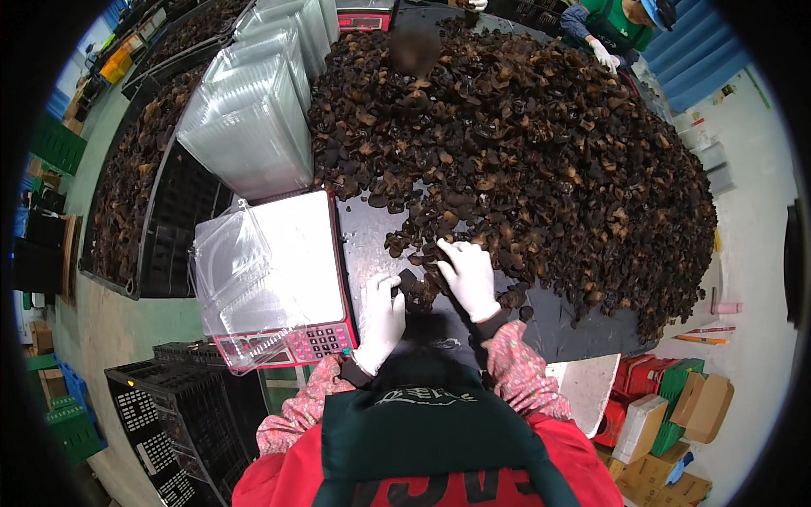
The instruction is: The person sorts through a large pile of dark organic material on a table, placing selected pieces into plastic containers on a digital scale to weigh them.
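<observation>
A broad heap of dark brown wood ear mushrooms [524,160] covers most of the black table. At its near edge, my white-gloved right hand [467,275] rests over some loose pieces, with thumb and forefinger apart. My left hand [382,319], gloved in white too, is on bare tabletop beside the scale, its thumb and fingertips apart and close to a few dark mushroom pieces [419,291] that lie between the hands. Nothing shows in its grasp. To the left stands a red digital scale [317,342] with a white pan, and clear plastic clamshell boxes [232,266] lie across its left part.
Tall stacks of clear plastic boxes [253,127] stand behind the scale. Further left is a black crate [127,211] of mushrooms. Another person's gloved hand [604,56] touches the heap's far right edge. Black crates [182,422] stand low at left, and cardboard [705,406] lies at lower right.
</observation>
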Demonstrator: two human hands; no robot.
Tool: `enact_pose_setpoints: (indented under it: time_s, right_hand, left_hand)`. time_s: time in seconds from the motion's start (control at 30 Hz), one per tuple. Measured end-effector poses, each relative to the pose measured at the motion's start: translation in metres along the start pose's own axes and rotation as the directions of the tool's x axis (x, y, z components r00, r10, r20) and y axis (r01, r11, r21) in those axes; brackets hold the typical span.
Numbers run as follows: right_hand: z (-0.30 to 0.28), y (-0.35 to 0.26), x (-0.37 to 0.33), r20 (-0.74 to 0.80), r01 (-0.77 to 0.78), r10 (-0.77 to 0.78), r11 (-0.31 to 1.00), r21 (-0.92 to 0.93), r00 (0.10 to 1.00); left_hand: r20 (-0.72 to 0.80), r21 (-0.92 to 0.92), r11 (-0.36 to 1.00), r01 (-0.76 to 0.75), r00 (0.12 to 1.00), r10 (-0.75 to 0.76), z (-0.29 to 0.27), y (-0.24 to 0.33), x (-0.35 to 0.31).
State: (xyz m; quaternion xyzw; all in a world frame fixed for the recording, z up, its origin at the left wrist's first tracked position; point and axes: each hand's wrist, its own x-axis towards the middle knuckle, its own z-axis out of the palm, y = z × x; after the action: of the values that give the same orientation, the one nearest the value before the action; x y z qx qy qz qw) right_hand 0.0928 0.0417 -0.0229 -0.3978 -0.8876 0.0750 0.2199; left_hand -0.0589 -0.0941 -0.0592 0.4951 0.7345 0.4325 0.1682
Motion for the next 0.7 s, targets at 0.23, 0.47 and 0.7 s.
enact_pose_setpoints:
  time_s: [0.23, 0.47, 0.7]
  right_hand:
    - [0.014, -0.021, -0.038, 0.025, 0.165, -0.165, 0.986, 0.001, 0.986]
    - [-0.01, 0.023, -0.027, -0.063, -0.098, 0.12, 0.954, 0.284, 0.991]
    - [0.01, 0.043, 0.008, -0.084, -0.162, 0.162, 0.987, 0.002, 0.983]
  left_hand:
    - [0.156, 0.17, 0.98, -0.104, 0.985, 0.078, 0.018, 0.002, 0.016]
    - [0.26, 0.268, 0.931, -0.249, 0.949, 0.179, 0.025, 0.0, 0.019]
    - [0.277, 0.122, 0.97, -0.21, 0.946, 0.17, 0.012, 0.013, 0.014]
